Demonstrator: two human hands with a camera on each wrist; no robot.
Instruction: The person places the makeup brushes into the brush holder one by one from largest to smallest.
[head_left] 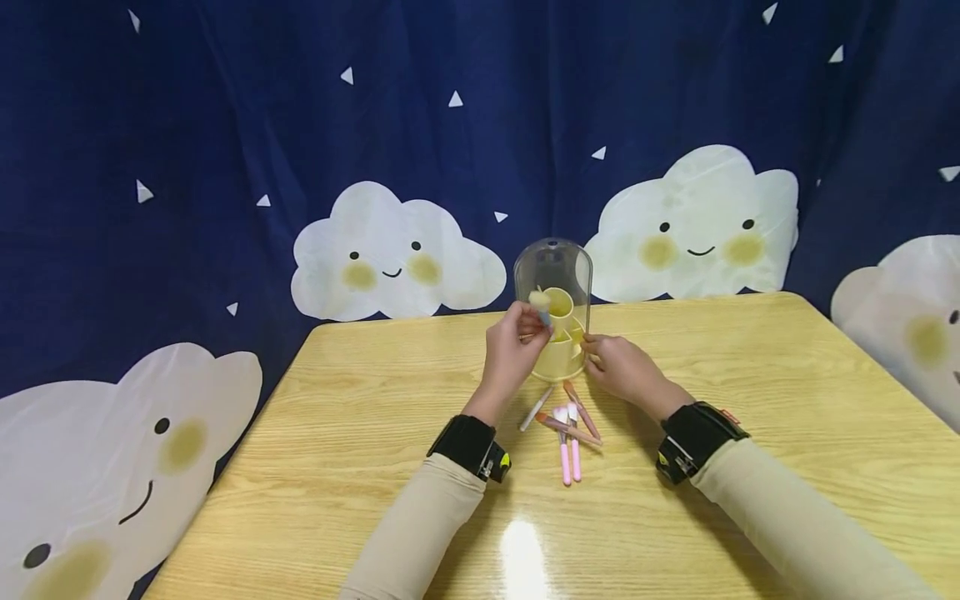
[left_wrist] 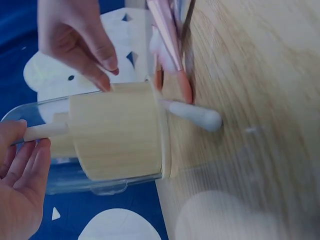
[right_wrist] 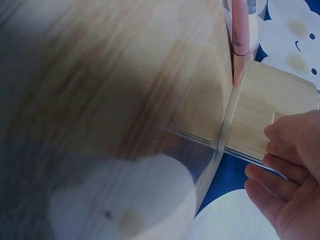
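Note:
A cream makeup brush holder [head_left: 558,358] with round compartments and a clear domed cover [head_left: 552,258] stands at the table's far side. My left hand [head_left: 513,342] pinches a makeup brush [head_left: 539,300] in front of the holder's upper compartment. In the left wrist view, the brush's pale stem [left_wrist: 45,131] lies between thumb and fingers, beside the holder. My right hand [head_left: 622,367] grips the holder's right edge, thumb on the near side; the right wrist view shows its fingers [right_wrist: 272,182] along the clear side.
Several makeup brushes lie in front of the holder: two with pink handles [head_left: 566,458], one with a white handle [head_left: 534,410], and others with orange-brown tips [head_left: 577,429]. A dark blue curtain [head_left: 420,142] with white clouds hangs behind the wooden table [head_left: 337,433].

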